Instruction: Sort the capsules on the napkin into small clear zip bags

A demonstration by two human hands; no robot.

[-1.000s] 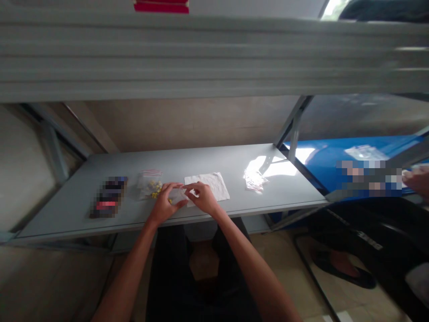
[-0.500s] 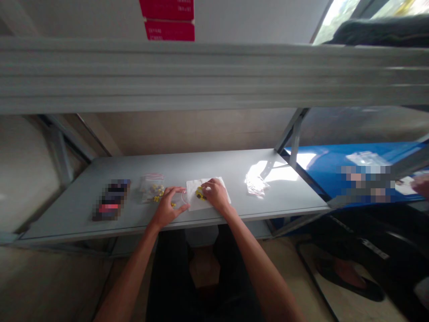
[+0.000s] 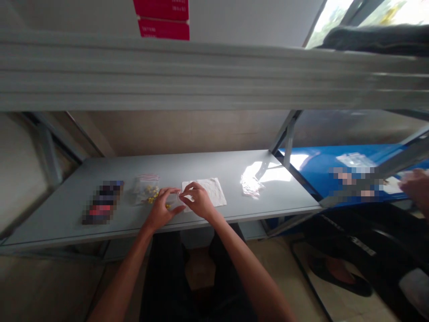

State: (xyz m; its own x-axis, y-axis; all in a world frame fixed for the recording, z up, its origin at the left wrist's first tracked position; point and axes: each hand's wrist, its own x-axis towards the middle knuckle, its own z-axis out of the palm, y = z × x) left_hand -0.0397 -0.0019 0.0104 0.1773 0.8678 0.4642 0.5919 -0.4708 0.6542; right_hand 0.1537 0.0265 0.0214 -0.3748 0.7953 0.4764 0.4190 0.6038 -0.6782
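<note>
- Two hands of the person: left hand [image 3: 160,209] and right hand [image 3: 200,201], both at one small clear bag [image 3: 174,199].
- One clear bag with yellow pieces [image 3: 145,190].
- One white paper sheet [image 3: 205,191].
- One pile of empty clear bags [image 3: 250,185].
- Two red labels [image 3: 162,18] on the wall.
- One hand of another person [image 3: 417,188].

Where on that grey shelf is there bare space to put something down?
Bare: the back strip of the grey shelf and the gap between white paper and crumpled bag. Crowded: around left hand, right hand and bag of yellow pieces.
</note>
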